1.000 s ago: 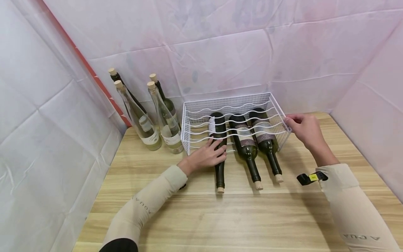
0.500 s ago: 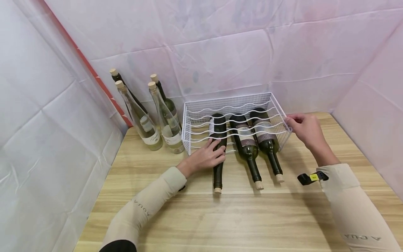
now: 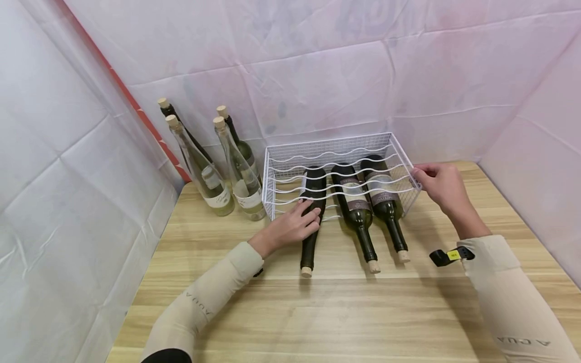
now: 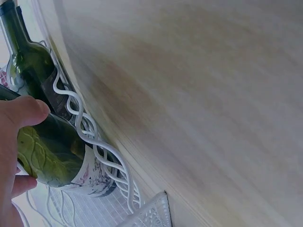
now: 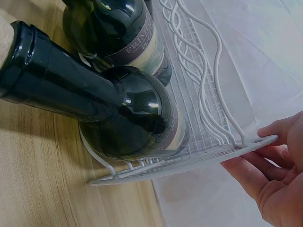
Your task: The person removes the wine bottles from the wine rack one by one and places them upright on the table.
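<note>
My left hand (image 3: 290, 224) grips a dark corked wine bottle (image 3: 309, 247) round its shoulder. That bottle lies inside the left part of a white wire wine rack (image 3: 327, 146), its neck pointing toward me and slightly left. In the left wrist view the thumb and fingers wrap the green glass (image 4: 49, 146), with a pale label beyond. My right hand (image 3: 440, 189) pinches the rack's right end at the upper front corner; the right wrist view shows thumb and fingers on either side of the wire panel (image 5: 213, 153). Two more dark bottles, the middle one (image 3: 360, 217) and the right one (image 3: 386, 209), lie in the rack.
Left of the rack several corked bottles stand upright, among them a clear one (image 3: 245, 194) close beside it and another clear one (image 3: 218, 194). A white sheet (image 3: 317, 85) hangs behind the wooden table (image 3: 345, 317), with more sheeting at both sides.
The corked neck of the left bottle has swung left, and its base has slid slightly toward me. My left hand has moved a little left with it. The right hand stays on the rack.
</note>
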A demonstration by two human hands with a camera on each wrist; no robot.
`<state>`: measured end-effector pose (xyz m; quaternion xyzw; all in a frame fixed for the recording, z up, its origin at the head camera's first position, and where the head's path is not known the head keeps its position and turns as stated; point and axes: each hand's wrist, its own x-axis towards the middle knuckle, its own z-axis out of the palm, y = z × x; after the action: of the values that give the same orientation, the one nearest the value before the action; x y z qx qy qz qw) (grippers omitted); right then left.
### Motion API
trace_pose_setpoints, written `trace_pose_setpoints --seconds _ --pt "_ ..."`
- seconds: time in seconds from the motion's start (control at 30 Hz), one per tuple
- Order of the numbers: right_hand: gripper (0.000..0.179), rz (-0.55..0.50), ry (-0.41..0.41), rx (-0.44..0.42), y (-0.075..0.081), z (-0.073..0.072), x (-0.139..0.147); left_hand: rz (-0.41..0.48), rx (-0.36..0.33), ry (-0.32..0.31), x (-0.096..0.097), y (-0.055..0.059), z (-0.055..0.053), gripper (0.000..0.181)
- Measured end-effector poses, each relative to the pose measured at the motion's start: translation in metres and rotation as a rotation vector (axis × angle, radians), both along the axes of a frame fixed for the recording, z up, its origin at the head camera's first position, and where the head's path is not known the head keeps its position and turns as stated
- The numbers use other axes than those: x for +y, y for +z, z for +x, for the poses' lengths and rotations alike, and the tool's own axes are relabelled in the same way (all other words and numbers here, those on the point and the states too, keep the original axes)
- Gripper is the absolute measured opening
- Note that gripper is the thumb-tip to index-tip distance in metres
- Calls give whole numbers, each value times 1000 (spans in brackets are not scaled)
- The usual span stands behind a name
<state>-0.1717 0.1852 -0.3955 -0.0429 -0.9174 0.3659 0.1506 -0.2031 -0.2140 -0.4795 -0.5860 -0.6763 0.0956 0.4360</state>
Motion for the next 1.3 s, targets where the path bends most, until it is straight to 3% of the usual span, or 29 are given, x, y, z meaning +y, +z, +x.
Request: trace_pose_setpoints --seconds 0.37,0.83,1.07,1.3 --pt "40 15 -5 3 0 -1 -1 31 -30 -51 -13 9 8 19" --pt "41 22 -3 2 -1 -1 -1 57 -102 -129 -29 8 21 18" --pt "41 22 -6 7 1 -1 0 162 -249 -158 -39 10 27 21" --pt "42 -5 -13 -1 2 1 -1 204 -357 -171 -48 10 32 25"
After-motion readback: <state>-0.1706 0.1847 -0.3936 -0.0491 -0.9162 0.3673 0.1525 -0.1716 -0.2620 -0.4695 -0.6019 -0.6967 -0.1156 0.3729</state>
